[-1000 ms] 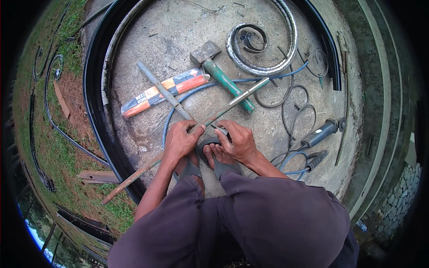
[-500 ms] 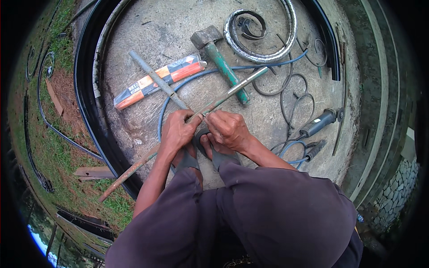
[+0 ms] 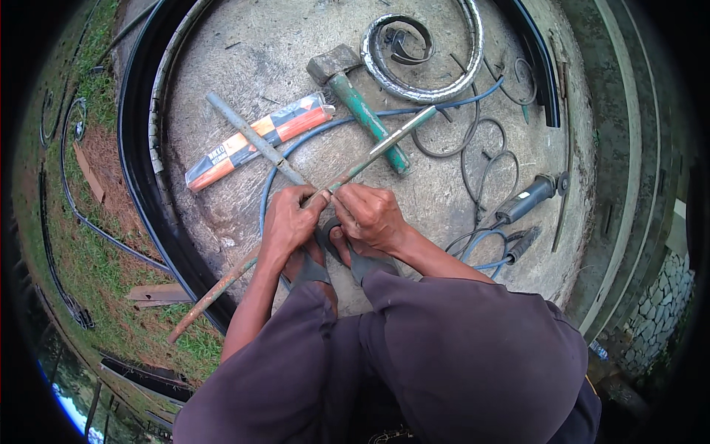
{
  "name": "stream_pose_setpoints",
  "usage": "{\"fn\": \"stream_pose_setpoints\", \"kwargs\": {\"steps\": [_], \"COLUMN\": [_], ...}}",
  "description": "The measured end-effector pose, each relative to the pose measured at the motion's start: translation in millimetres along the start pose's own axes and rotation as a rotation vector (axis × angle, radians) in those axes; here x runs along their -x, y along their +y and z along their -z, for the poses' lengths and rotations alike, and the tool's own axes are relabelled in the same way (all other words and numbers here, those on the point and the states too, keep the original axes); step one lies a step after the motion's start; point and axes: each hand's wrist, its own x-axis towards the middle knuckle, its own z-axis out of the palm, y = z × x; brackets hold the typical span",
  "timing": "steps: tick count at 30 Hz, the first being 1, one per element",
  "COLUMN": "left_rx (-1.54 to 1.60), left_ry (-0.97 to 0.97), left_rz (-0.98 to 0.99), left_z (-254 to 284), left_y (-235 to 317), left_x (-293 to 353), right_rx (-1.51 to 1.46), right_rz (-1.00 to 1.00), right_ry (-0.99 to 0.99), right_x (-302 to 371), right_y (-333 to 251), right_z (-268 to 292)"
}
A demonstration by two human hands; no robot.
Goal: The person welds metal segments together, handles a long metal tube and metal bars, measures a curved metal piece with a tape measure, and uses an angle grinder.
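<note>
Left hand (image 3: 290, 220) and right hand (image 3: 372, 213) meet at a rusty metal pipe (image 3: 370, 157) slanting over a concrete slab (image 3: 436, 189).
A grey pipe (image 3: 254, 139) crosses an orange-and-blue packet (image 3: 293, 122), contents hidden; grass (image 3: 111, 263) lies leftward. Forearms (image 3: 444, 259) converge, left fingers clasping the rusty pipe, right fingers curled against it, anything inside hidden.

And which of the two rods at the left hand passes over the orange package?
The grey rod, pointing up-left from the left hand; the greenish rod crosses the hammer instead.
</note>
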Motion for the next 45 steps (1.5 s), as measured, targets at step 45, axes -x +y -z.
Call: {"fn": "stream_pose_setpoints", "kwargs": {"steps": [45], "left_rx": [-0.227], "left_ry": [0.479], "left_rz": [-0.430], "left_z": [53], "left_y": [56], "left_x": [18], "right_rx": [0.397], "right_rz": [-1.729], "right_ry": [0.789], "right_x": [263], "right_y": [283], "right_z": [224]}}
